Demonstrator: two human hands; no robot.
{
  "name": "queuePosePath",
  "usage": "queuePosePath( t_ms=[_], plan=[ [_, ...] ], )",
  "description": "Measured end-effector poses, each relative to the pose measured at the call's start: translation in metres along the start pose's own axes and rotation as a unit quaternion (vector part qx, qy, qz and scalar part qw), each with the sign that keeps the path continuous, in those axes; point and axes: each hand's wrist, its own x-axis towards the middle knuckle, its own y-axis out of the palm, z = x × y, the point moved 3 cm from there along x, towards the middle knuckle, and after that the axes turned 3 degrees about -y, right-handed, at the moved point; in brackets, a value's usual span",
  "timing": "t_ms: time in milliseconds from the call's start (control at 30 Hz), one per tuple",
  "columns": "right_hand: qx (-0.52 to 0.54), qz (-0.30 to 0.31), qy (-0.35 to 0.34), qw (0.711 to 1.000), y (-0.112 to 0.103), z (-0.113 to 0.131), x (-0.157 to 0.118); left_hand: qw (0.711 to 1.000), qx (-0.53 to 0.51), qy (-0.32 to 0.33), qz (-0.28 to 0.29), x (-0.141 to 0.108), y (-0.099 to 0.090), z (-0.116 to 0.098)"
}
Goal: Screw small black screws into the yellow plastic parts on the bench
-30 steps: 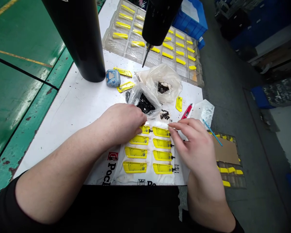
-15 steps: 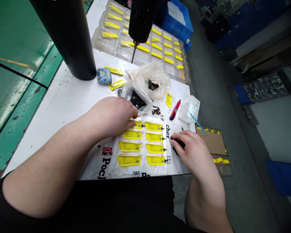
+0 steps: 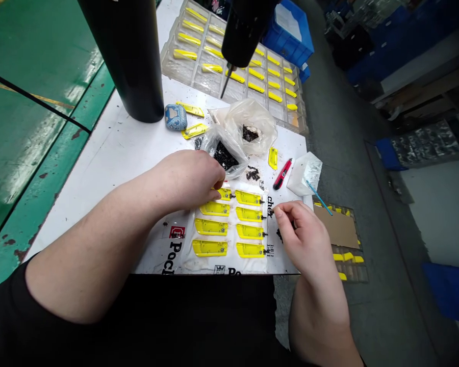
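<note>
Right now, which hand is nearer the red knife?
Right. The right hand is just below the red knife, closer to it, while the left hand is farther away, off to the knife's left.

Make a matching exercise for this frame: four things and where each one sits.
Things:
1. red knife
2. blue case
3. cardboard piece
4. left hand

Places:
A. beside the tall black cylinder
B. on the lower right tray
C. over the top yellow piece of the left row
D. between a loose yellow piece and a white bag

Pairs: 1-D, 2-A, 3-B, 4-C
</note>
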Motion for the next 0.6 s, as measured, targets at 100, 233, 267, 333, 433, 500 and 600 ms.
queuePosePath(
  t_ms=[100,233,267,333,433,500,600],
  plan=[
    [0.036,0.007,-0.014,0.999,0.009,0.016,0.005,0.999,-0.013,0.007,0.032,-0.001,0.0,-0.002],
    [0.051,0.028,-0.067,0.996,0.026,0.038,0.012,0.998,-0.033,0.028,0.054,-0.003,-0.002,-0.008],
    [0.05,0.032,-0.08,0.995,0.031,0.042,0.014,0.997,-0.038,0.038,0.056,-0.004,-0.002,-0.01],
    [0.039,0.036,-0.105,0.993,0.038,0.05,0.016,0.996,-0.047,0.049,0.061,-0.005,-0.001,-0.013],
    [0.016,0.03,-0.124,0.992,0.046,0.055,0.019,0.995,-0.052,0.049,0.074,-0.004,0.002,-0.015],
    [0.01,0.025,-0.127,0.992,0.049,0.056,0.02,0.994,-0.046,0.048,0.082,-0.002,0.005,-0.015],
    [0.006,0.028,-0.133,0.991,0.051,0.056,0.022,0.995,-0.039,0.05,0.076,-0.001,0.007,-0.015]
  ],
)
